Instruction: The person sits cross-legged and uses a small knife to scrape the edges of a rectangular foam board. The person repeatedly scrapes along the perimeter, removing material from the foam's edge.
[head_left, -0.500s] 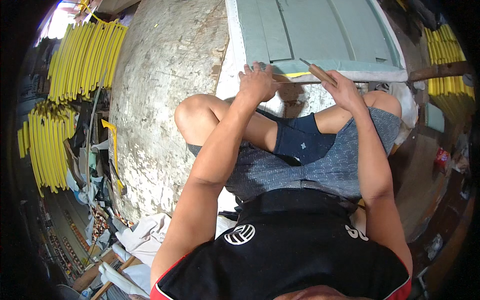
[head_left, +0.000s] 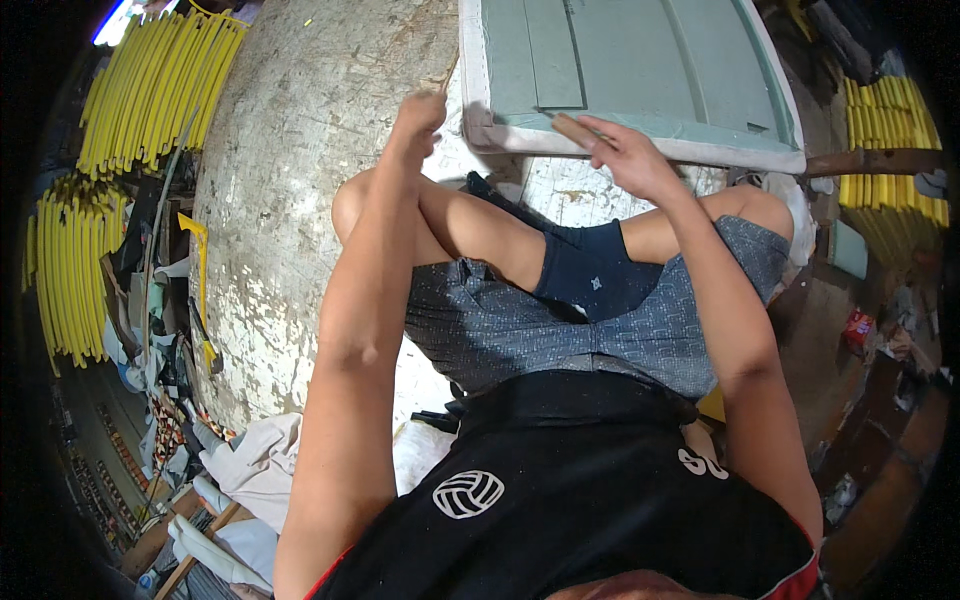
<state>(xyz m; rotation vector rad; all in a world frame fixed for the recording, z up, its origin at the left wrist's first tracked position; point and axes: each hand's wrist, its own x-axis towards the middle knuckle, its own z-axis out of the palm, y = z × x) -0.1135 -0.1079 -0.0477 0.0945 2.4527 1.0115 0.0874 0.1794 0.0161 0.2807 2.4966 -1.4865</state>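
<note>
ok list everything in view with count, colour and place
panel: 1, grey-green, white edges, in front
tool: 1, brown handle, at panel's near edge
board: 1, worn whitish, underneath
strips: many, yellow, stacked left and right
bent piece: 1, yellow, board's left edge
cloth heap: 1, pale, lower left
packet: 1, red, right
bar: 1, brown, right of panel
clutter: uncounted, mixed, sides
shirt: 1, black, worn
shorts: 1, grey, worn
left hand: 1, bare, left of panel, grip unclear
right hand: 1, bare, holding tool

Pale, scuffed, peeling surface underneath; brown floor at right; bright white light at upper left
</note>
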